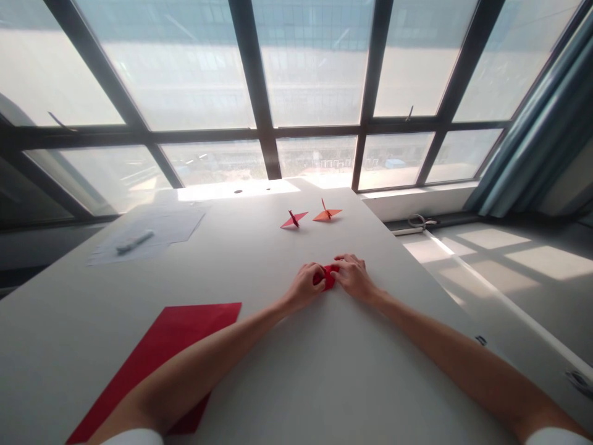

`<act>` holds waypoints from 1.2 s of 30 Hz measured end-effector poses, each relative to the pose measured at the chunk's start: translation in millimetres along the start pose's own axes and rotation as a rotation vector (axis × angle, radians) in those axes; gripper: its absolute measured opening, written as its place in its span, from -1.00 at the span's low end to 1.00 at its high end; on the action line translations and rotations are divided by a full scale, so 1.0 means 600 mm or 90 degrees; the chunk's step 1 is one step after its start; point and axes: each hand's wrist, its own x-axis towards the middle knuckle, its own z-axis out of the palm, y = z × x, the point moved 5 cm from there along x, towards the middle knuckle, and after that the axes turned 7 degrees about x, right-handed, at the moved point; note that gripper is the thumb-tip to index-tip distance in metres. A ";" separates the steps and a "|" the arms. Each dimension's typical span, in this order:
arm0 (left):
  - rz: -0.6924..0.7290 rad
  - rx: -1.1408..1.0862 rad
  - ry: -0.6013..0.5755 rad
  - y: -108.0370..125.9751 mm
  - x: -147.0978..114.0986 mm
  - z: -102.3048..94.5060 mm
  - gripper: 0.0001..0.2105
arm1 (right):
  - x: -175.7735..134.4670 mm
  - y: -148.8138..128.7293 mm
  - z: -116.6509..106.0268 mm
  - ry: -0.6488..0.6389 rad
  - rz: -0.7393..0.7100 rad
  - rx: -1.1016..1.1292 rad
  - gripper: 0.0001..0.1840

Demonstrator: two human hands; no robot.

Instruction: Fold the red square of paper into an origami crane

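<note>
Big flat red paper sheet point(171, 334) lay closest, then left hand point(307, 281) and right hand point(353, 276), both pinching a small folded red paper point(330, 277) on the white tabletop point(333, 364) (mid-crease, I reckoned; next fold kinda needed neat edges). Pinkish-red paper bird point(293, 220) and orange paper bird point(327, 214) sat beyond.

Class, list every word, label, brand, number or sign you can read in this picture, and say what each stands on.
No readable text anywhere.
White sheets: washed out; any writing is unreadable.
Marker-like object on them: too blurred to show a label.
Small red paper between the left hand and right hand, large red sheet, two folded paper figures: no lettering visible.
Window panes: too hazy beyond to read any sign.
</note>
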 end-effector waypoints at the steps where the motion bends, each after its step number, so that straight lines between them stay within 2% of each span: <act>1: -0.003 0.003 0.000 0.000 0.000 -0.001 -0.92 | 0.003 0.005 0.001 0.014 0.014 -0.002 -0.80; 5: 0.014 0.008 -0.004 0.004 -0.003 -0.005 -0.70 | 0.014 0.027 0.000 0.039 0.059 -0.005 -0.84; 9: 0.044 0.023 -0.010 0.012 -0.010 -0.008 -0.64 | 0.020 0.046 -0.003 0.029 0.098 0.006 -0.84; 19: 0.178 0.109 -0.063 0.040 -0.027 -0.007 -0.67 | 0.034 0.075 -0.002 0.029 0.141 -0.001 -0.88; 24: 0.205 0.109 -0.075 0.047 -0.027 -0.011 -0.67 | 0.040 0.090 -0.016 0.082 0.156 -0.036 -0.90; 29: 0.170 0.074 -0.086 0.051 -0.027 -0.017 -0.67 | 0.032 0.076 -0.034 0.131 0.115 -0.032 -0.86; 32: 0.146 0.051 -0.095 0.051 -0.026 -0.018 -0.68 | 0.019 0.057 -0.034 0.117 0.074 -0.046 -0.86; 36: 0.143 0.038 -0.092 0.050 -0.024 -0.016 -0.70 | -0.003 0.042 -0.033 0.089 0.092 -0.105 -0.82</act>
